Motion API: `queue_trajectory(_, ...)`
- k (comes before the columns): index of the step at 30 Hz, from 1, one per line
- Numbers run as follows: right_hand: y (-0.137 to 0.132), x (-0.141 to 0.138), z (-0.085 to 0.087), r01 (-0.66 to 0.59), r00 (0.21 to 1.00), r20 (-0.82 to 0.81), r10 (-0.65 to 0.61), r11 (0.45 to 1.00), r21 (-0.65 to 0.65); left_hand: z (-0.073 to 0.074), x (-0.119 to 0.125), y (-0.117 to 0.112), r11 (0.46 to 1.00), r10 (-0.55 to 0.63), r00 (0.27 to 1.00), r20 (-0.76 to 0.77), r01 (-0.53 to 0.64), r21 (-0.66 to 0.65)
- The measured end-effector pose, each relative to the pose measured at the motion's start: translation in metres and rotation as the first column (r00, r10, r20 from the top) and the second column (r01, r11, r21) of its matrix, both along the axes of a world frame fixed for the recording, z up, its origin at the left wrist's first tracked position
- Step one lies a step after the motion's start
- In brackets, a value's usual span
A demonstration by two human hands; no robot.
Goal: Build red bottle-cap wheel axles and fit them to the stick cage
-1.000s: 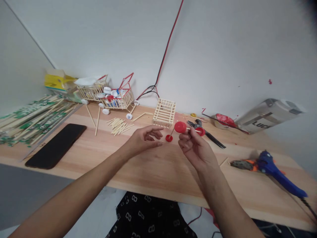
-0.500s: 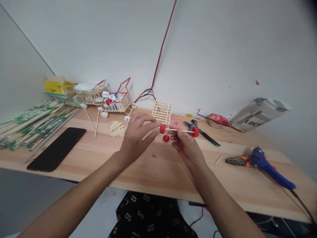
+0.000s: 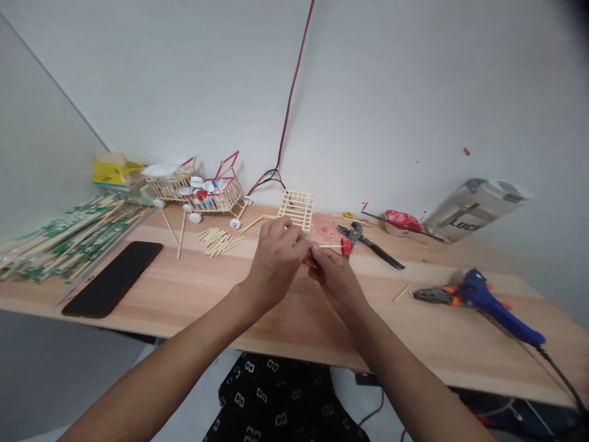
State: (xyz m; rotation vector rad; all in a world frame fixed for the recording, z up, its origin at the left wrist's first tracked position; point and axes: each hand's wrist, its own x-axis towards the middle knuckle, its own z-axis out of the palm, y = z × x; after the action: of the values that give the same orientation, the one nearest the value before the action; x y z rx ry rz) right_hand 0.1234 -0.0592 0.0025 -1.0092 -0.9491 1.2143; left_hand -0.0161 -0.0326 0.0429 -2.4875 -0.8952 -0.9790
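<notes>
Both hands meet over the middle of the table, on a thin wooden stick axle (image 3: 332,246) with red bottle-cap wheels. One red cap (image 3: 346,247) shows at its right end; the left-end cap is hidden behind fingers. My right hand (image 3: 338,270) pinches the stick between thumb and fingers. My left hand (image 3: 276,261) is closed round the axle's left end. Just beyond them lies a lattice frame of wooden sticks (image 3: 297,209). A bit of red peeks out between the hands, mostly covered.
Left: two small stick carts (image 3: 216,199), loose short sticks (image 3: 216,240), a black phone (image 3: 113,279) and packaged chopsticks (image 3: 78,236). Right: black-handled pliers (image 3: 368,242), a red-stained cup (image 3: 400,224), another pair of pliers (image 3: 435,296) and a blue glue gun (image 3: 497,307) with its cord.
My left hand has moved right and closed over the axle's left end, covering that red cap. My right hand still pinches the stick, a little further left. The view has shifted slightly.
</notes>
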Motion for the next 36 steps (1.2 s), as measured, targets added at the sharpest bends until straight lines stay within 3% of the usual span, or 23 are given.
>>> queue_trajectory(5,0.001,0.001,-0.003,-0.023,0.999,0.031,0.024,1.0,-0.017,0.0,0.004,0.001,1.0,0.024,0.998,-0.054,-0.024,0.002)
queue_trajectory(9,0.001,0.004,-0.005,-0.077,0.992,0.09,0.084,0.995,-0.069,0.002,-0.002,0.007,0.995,-0.001,0.998,-0.066,-0.006,-0.103)
queue_trajectory(13,-0.004,0.007,-0.003,-0.206,0.962,0.161,0.221,0.973,-0.102,0.01,-0.032,0.02,0.97,-0.064,0.998,-0.029,0.056,-0.238)
queue_trajectory(17,-0.01,0.005,0.003,-0.385,0.88,0.247,0.406,0.914,-0.129,0.016,-0.068,0.031,0.948,-0.003,1.0,-0.026,-0.006,-0.317)
queue_trajectory(20,-0.014,0.002,0.008,-0.531,0.783,0.3,0.545,0.837,-0.134,0.009,-0.08,0.037,0.928,0.039,0.997,-0.064,-0.06,-0.367)
queue_trajectory(23,-0.016,0.0,0.01,-0.6,0.71,0.348,0.612,0.785,-0.154,-0.004,-0.077,0.044,0.914,0.069,0.984,-0.162,-0.127,-0.384)
queue_trajectory(25,-0.016,0.001,0.009,-0.606,0.696,0.367,0.617,0.779,-0.16,-0.012,-0.073,0.048,0.912,0.094,0.976,-0.197,-0.164,-0.377)
queue_trajectory(36,-0.013,0.001,0.003,-0.605,0.683,0.4,0.611,0.78,-0.159,-0.034,-0.06,0.064,0.931,0.068,0.983,-0.17,-0.123,-0.342)
